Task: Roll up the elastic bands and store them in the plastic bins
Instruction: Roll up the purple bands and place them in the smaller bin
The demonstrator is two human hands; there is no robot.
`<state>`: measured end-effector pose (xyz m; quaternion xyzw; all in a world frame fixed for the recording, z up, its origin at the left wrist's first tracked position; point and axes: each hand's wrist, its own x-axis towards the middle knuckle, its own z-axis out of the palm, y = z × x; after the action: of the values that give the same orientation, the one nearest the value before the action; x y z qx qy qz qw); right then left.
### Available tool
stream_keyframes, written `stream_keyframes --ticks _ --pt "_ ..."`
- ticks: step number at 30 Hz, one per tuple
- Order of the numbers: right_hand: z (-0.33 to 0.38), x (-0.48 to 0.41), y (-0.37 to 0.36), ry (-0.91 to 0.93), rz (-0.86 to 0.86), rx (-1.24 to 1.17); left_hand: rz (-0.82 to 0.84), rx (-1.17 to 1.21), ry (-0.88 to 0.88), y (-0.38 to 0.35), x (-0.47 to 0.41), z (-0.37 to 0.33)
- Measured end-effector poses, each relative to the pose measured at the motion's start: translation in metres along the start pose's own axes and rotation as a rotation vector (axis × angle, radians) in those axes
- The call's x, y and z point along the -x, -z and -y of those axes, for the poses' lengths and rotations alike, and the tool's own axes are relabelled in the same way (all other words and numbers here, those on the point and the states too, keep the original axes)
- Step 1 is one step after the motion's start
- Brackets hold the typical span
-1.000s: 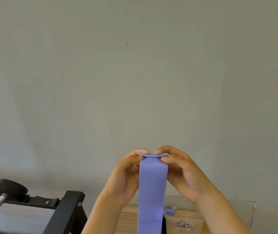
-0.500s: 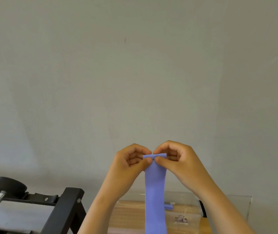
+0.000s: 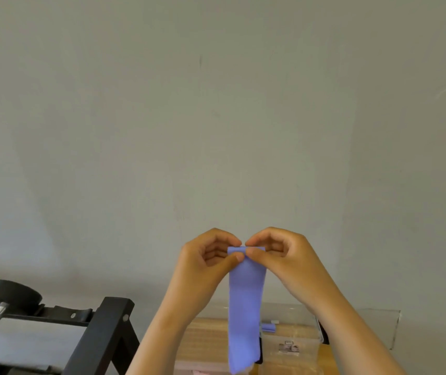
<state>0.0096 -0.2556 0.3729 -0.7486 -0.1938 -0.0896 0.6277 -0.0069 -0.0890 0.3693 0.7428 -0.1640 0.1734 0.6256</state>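
Thicker roll atop vertical elastic band (image 3: 246, 307).

Wooden table (image 3: 325, 360) bearing clear bins (image 3: 306, 337)

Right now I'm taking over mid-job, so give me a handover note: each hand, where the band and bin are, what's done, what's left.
The left hand pinches the rolled top edge of the purple band.
The right hand pinches the same edge beside it.
The rest of the band hangs flat, in front of the clear plastic bin on the wooden table.
Done: rolling barely started; a small purple roll seems to lie in the bin.
Left: roll the hanging length, then bin it.
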Motion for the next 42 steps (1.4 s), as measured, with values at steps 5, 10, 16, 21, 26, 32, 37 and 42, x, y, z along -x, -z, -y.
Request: stream_keyframes --ticks 5,10,16,21,26,32,37,42 --pt "-0.002 0.001 -0.002 0.061 -0.023 -0.003 0.001 0.028 0.043 -0.001 0.002 0.002" --pt "-0.004 0.002 -0.004 0.091 -0.040 0.038 0.005 0.043 0.056 -0.002 0.000 0.004" --pt "-0.009 0.002 -0.003 0.021 -0.024 -0.056 -0.064 0.039 0.024 -0.001 0.000 0.003" --pt "-0.011 0.000 -0.001 0.041 -0.038 -0.074 -0.093 -0.002 -0.014 -0.003 0.000 0.005" --pt "-0.013 0.001 -0.003 0.083 -0.073 -0.032 -0.097 0.093 0.064 -0.008 0.000 0.009" --pt "-0.015 0.001 -0.004 0.007 -0.067 -0.103 -0.142 0.093 0.080 -0.009 -0.001 0.010" --pt "-0.015 0.000 -0.004 0.004 -0.093 -0.123 -0.172 0.053 0.044 -0.008 0.000 0.011" --pt "-0.016 0.000 -0.008 0.046 -0.118 -0.142 -0.200 0.171 0.100 -0.016 0.005 0.014"
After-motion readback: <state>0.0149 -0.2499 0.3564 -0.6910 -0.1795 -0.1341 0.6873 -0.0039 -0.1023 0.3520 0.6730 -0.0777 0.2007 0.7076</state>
